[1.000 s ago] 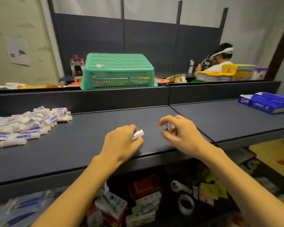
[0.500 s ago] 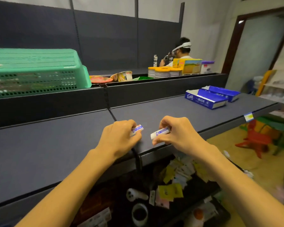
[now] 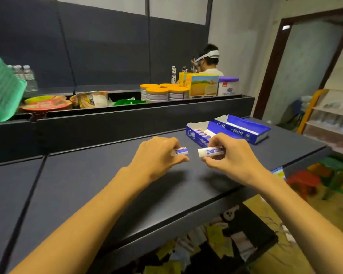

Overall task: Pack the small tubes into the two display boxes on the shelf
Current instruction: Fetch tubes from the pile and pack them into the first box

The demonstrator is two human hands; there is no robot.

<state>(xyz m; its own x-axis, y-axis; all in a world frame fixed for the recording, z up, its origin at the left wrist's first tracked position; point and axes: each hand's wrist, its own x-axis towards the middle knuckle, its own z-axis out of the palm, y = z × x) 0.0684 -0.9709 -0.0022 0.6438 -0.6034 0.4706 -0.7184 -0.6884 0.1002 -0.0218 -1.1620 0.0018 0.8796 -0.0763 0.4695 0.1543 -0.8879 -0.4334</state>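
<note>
Green plastic mesh basket (image 3: 2, 89) at far left on upper ledge. Left hand (image 3: 156, 157) above dark grey shelf (image 3: 87, 184), fingers curled, pinching small white-and-blue tube (image 3: 181, 151). Right hand (image 3: 232, 155) just beside it, fingers clamped on second white-and-blue tube (image 3: 211, 151), tubes end to end, apart. Behind right hand, two open blue cardboard display boxes (image 3: 243, 128) on shelf; nearer one holds row of tubes.

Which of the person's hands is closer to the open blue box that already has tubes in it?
The right hand, just in front of the open blue cardboard box. The left hand is farther off to the left.
</note>
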